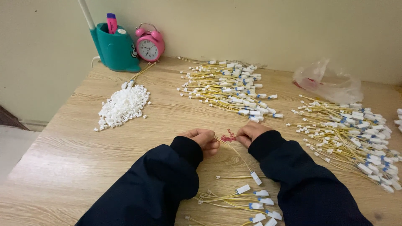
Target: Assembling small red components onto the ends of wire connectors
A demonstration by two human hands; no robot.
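Head view: both hands pinch one yellow wire near crumpled clear bag.

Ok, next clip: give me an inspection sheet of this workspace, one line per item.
Surface: light wood-grain table, set against a pale wall.
Job's things: one yellow wire with a white connector held between both hands; small red patch on the table by the fingers, kind unclear.
Clutter: heap of small white plastic housings; crumpled clear plastic bag.
Grippers: left hand and right hand both pinched on the wire, dark sleeves.
Cables: three piles of yellow wires, far pile, right pile, near pile.
Surroundings: teal pen holder, pink alarm clock.
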